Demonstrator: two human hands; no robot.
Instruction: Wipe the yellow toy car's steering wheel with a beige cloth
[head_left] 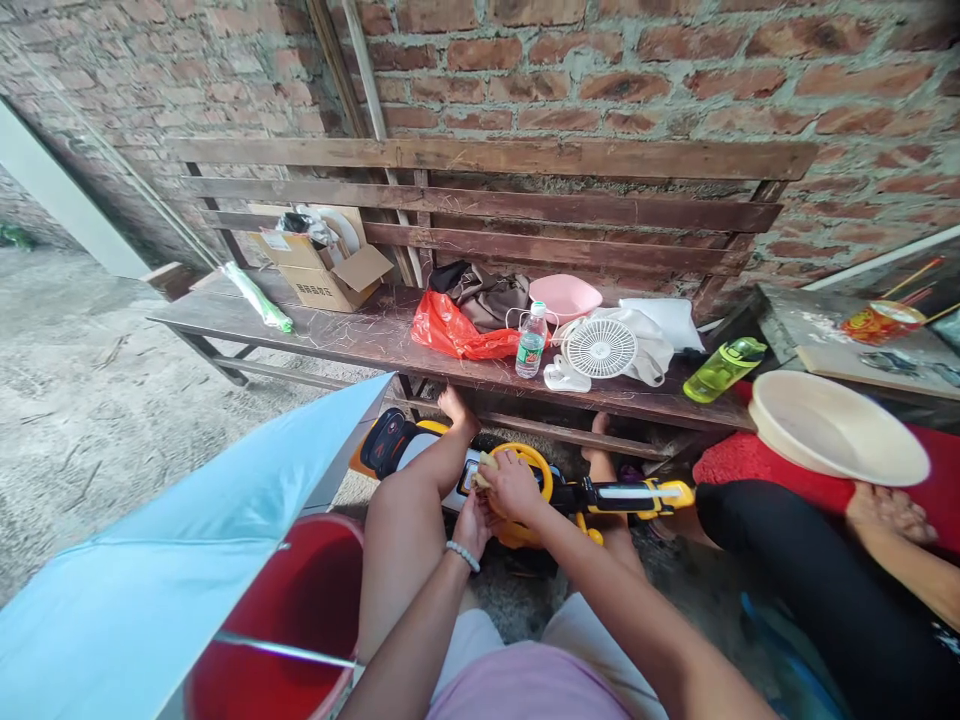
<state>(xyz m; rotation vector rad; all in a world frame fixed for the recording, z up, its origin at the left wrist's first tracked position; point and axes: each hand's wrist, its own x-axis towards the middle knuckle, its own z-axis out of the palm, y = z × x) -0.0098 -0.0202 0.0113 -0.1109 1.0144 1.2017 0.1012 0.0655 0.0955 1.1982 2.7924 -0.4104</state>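
Note:
My right hand (514, 485) is closed on a crumpled beige cloth-like piece (487, 468), whose exact kind I cannot make out. Just below it, my left hand (474, 522), with a bead bracelet (463, 555) at the wrist, has its fingers curled in. What those fingers hold, if anything, is hidden. Both hands are over a yellow and black ride-on toy excavator (427, 450) between my legs. Its yellow steering wheel (541, 462) shows right behind my right hand, and the toy's arm (637, 496) points to the right.
A wooden bench (360, 345) along the brick wall bears a cardboard box (326, 275), red bag (457, 335), water bottle (531, 345), white fan (600, 348) and green bottle (724, 370). Left are a blue umbrella (225, 500) and red bucket (330, 570); right, a cream basin (832, 425) and another person's hand (889, 515).

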